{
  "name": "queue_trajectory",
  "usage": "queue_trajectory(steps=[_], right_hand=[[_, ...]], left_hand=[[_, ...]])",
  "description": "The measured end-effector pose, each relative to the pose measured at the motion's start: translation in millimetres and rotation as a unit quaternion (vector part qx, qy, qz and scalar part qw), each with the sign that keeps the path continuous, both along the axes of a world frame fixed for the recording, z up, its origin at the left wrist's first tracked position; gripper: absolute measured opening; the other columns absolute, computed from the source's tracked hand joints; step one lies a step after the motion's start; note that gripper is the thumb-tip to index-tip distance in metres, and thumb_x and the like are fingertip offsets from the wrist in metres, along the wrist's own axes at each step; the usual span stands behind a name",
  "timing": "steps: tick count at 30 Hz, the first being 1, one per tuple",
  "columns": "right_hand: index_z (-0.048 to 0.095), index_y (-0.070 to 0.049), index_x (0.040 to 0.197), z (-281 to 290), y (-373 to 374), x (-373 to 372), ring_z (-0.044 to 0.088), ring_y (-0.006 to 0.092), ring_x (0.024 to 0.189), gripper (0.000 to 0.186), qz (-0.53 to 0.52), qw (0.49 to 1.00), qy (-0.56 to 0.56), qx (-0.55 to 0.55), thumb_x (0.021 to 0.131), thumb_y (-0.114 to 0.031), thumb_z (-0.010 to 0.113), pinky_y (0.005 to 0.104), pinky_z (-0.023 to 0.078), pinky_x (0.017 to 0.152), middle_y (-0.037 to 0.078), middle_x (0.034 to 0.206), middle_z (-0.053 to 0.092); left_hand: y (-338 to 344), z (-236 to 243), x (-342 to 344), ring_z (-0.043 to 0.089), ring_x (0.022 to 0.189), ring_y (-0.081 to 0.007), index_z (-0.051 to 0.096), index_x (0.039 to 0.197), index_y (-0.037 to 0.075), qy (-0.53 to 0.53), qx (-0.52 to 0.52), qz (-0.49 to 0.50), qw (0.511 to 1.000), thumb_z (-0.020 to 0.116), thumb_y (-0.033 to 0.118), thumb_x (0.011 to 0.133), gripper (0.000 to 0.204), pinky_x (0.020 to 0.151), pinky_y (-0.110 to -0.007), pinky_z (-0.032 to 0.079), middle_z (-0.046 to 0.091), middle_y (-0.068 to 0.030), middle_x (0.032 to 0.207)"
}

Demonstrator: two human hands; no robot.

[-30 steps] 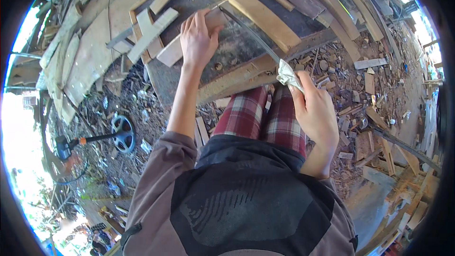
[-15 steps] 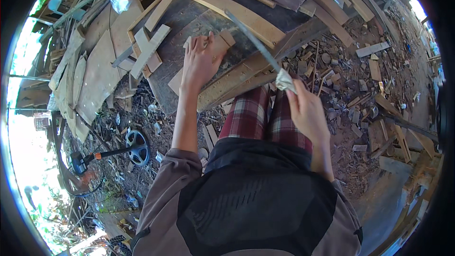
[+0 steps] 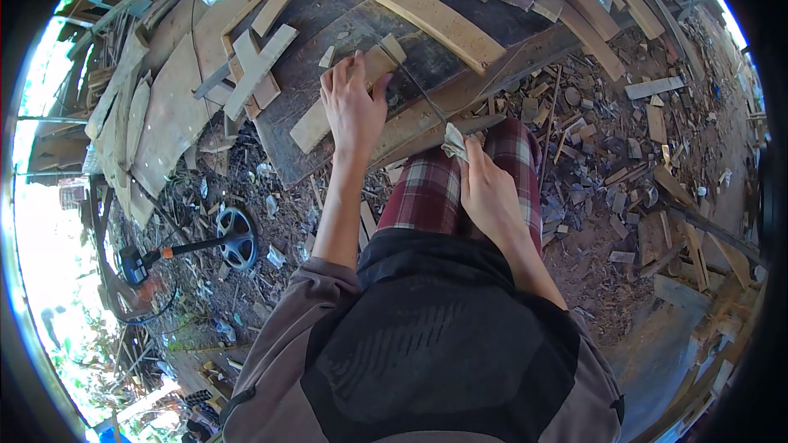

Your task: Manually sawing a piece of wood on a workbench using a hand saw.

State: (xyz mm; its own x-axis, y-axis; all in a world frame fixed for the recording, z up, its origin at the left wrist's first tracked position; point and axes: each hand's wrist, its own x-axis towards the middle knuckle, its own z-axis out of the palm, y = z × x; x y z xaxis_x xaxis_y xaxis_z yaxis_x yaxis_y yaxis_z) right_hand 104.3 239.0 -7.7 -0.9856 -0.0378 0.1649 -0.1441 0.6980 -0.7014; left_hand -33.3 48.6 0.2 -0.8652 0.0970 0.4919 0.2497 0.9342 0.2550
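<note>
A short pale wooden board [image 3: 309, 128] lies on the dark worktop [image 3: 283, 138]. My left hand [image 3: 355, 111] is over its middle, fingers curled over the far side and thumb at the near side, gripping it. My right hand [image 3: 490, 193] is closed around the pale wrapped grip [image 3: 454, 141] of a long, narrow metal blade [image 3: 423, 93]. The blade now shows almost edge-on, and its far end meets the board near the board's right end; its teeth, if any, are too fine to tell. A small wood offcut [image 3: 327, 57] sits just beyond my left fingers.
A long curved plank [image 3: 410, 6] spans the far worktop, with crossed slats [image 3: 261, 74] at left and stacked boards [image 3: 566, 8] at right. Wood scraps [image 3: 607, 172] litter the ground. A black wheel on a shaft [image 3: 236, 238] stands at lower left.
My right hand has moved left, bringing the raised blade down onto the board's right end and turning it edge-on. My left hand has shifted slightly nearer and right on the board.
</note>
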Motion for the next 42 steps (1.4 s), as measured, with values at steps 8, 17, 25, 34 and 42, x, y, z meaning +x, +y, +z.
queue_trajectory(steps=[8,17,25,34,42], right_hand=[[0.046,-0.002,0.121,-5,-2,-7,0.065,0.0402,0.070,0.026,0.007,0.999,0.037,0.003,0.097,-0.012,0.051,0.0467,0.053,0.057,0.021,0.090,0.066],[0.043,0.000,0.125,1,-4,-7,0.063,0.0451,0.083,0.031,0.006,0.999,-0.041,-0.010,0.095,-0.004,0.049,0.0503,0.051,0.066,0.027,0.096,0.064],[0.043,0.000,0.120,0,-5,6,0.064,0.0445,0.077,0.028,-0.011,0.998,-0.057,0.008,0.094,-0.006,0.049,0.0517,0.052,0.063,0.026,0.087,0.065],[0.042,0.000,0.106,34,-23,-46,0.066,0.0453,0.073,0.016,0.010,0.987,-0.142,0.076,0.092,-0.005,0.045,0.0543,0.052,0.064,0.027,0.075,0.065],[0.039,0.001,0.112,29,-18,-10,0.065,0.0472,0.074,0.023,0.009,0.977,-0.196,0.081,0.090,-0.005,0.044,0.0562,0.052,0.067,0.029,0.076,0.065]], left_hand=[[1,-9,-2,0.051,0.116,-0.0325,0.063,0.123,0.000,0.043,0.066,-0.006,0.997,0.073,0.017,0.082,0.045,0.102,-0.042,0.041,0.061,-0.0129,0.119],[1,-9,-3,0.051,0.117,-0.0327,0.065,0.125,0.006,0.035,0.087,0.016,0.995,0.076,0.021,0.081,0.048,0.103,-0.041,0.041,0.063,-0.0123,0.121],[0,-7,-4,0.047,0.117,-0.0338,0.066,0.122,0.004,0.016,0.097,0.022,0.995,0.076,0.019,0.078,0.047,0.102,-0.043,0.040,0.058,-0.0117,0.121],[2,-10,-8,0.047,0.107,-0.0341,0.068,0.117,0.006,0.035,0.058,0.016,0.998,0.075,0.022,0.079,0.042,0.095,-0.043,0.042,0.057,-0.0116,0.111],[4,-10,-8,0.048,0.106,-0.0333,0.068,0.119,0.010,0.029,0.052,0.069,0.996,0.076,0.022,0.079,0.043,0.093,-0.042,0.043,0.056,-0.0106,0.110]])
